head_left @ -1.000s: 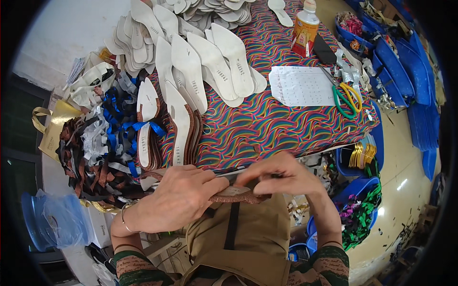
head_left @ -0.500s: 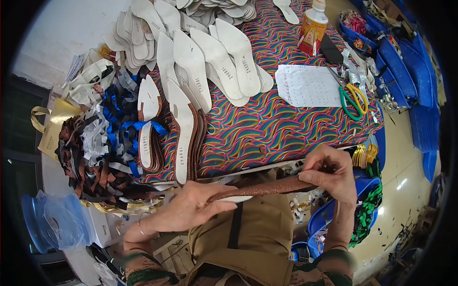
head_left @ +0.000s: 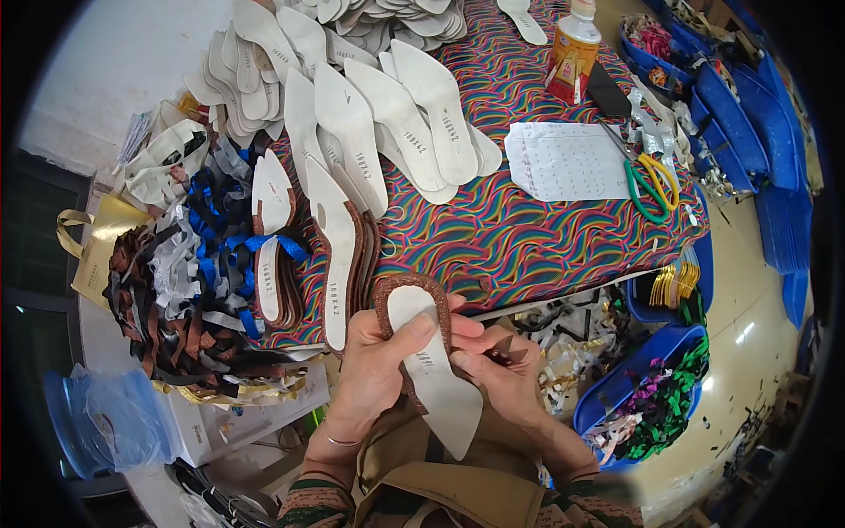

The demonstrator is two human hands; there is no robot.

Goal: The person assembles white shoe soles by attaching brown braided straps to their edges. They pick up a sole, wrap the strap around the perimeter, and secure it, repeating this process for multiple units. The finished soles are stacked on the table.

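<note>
My left hand [head_left: 374,365] is closed on a white shoe insole [head_left: 449,403], its thumb pressed flat on the upper face. A glittery brown strip [head_left: 385,304] wraps round the insole's rounded end and runs down its left edge. On the right edge, my right hand [head_left: 506,383] pinches the strip, and a dark brown tail of it shows between the fingers. The insole's pointed end hangs toward my lap. Just beyond my left hand lie two stacks of brown-edged insoles, a taller stack [head_left: 339,264] and a shorter stack [head_left: 269,277].
Plain white insoles [head_left: 352,132] lie heaped on the patterned tablecloth [head_left: 493,238]. Scissors [head_left: 650,189], a paper sheet [head_left: 568,160], a phone and a bottle [head_left: 574,57] sit to the right. Ribbon strips [head_left: 163,299] pile at the left; blue bins [head_left: 607,392] hold scraps.
The strip was stretched between my hands with the insole edge-on. Now the insole faces up, the strip bends round its rounded end, and my right hand has moved left to its edge.
</note>
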